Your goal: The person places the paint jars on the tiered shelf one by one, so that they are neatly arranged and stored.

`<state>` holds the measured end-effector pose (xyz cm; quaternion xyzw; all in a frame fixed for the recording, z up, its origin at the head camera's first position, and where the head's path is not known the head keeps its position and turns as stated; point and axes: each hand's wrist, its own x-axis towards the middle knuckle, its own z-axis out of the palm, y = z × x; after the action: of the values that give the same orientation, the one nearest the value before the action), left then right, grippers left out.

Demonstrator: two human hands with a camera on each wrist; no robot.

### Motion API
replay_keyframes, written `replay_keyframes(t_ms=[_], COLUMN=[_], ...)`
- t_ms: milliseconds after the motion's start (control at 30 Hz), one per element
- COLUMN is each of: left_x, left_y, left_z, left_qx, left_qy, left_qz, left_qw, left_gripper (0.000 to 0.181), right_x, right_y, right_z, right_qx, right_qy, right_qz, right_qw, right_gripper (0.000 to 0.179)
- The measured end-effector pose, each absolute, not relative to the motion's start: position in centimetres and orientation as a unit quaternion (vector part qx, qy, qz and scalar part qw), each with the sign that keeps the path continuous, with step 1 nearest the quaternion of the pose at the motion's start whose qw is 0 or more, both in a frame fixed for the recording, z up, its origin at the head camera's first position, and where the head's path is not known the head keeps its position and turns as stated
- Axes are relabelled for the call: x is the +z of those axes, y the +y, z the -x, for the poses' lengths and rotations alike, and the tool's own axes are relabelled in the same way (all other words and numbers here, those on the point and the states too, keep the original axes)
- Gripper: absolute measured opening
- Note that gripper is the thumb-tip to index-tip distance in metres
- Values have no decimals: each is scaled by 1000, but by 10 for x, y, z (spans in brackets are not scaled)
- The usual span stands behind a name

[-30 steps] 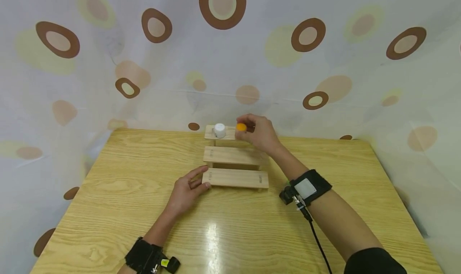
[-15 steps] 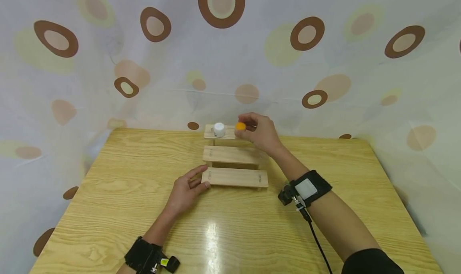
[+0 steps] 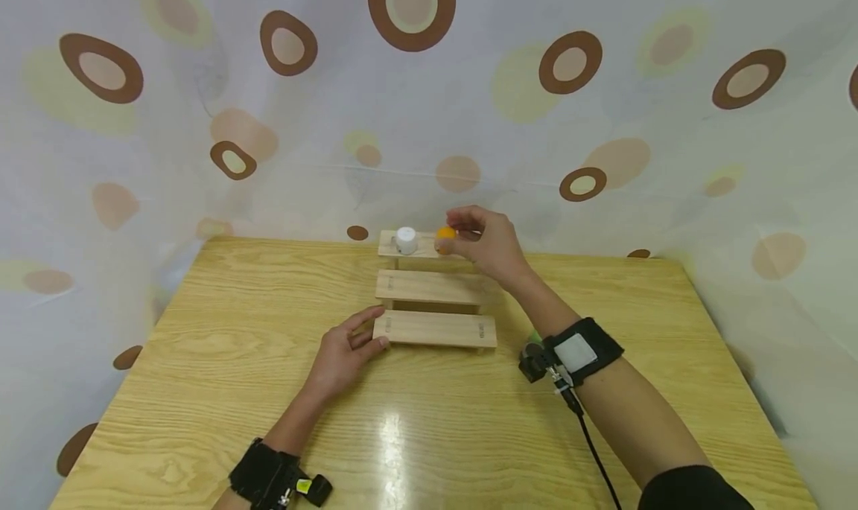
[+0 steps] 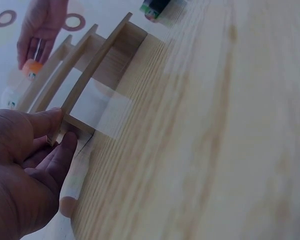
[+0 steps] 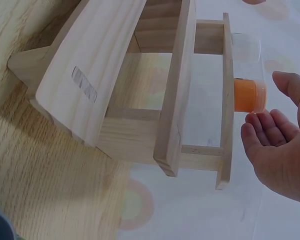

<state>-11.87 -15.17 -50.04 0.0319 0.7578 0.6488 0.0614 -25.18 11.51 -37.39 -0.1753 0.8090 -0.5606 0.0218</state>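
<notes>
A three-step wooden display stand stands near the table's back edge. My left hand pinches the left end of its lowest board, as the left wrist view shows with the thumb and fingers on either side. On the top step sits a small orange jar with a clear outer edge. Beside it, to its left, is a small white jar. My right hand is at the orange jar, its thumb and fingers spread; in the right wrist view a small gap separates them from it.
The wooden table ends just behind the stand, against a patterned cloth backdrop. A dark rounded object shows in the right wrist view's lower left corner. Something green is mostly hidden behind the right wrist camera.
My right fingers have parted from the orange jar and drawn slightly right, leaving it on the top step. My left hand keeps its hold on the stand.
</notes>
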Motion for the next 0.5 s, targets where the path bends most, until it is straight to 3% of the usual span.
replay_keyframes(t_ms=[500], left_x=[-501], left_y=[-152], left_z=[120], left_qx=[648], left_qy=[758], left_qz=[-32], left_qw=[63], left_gripper=[56], right_x=[-359], right_y=[127], right_z=[239], right_qx=[-557], right_qy=[808], right_qz=[192], right_qw=[-15], right_gripper=[47])
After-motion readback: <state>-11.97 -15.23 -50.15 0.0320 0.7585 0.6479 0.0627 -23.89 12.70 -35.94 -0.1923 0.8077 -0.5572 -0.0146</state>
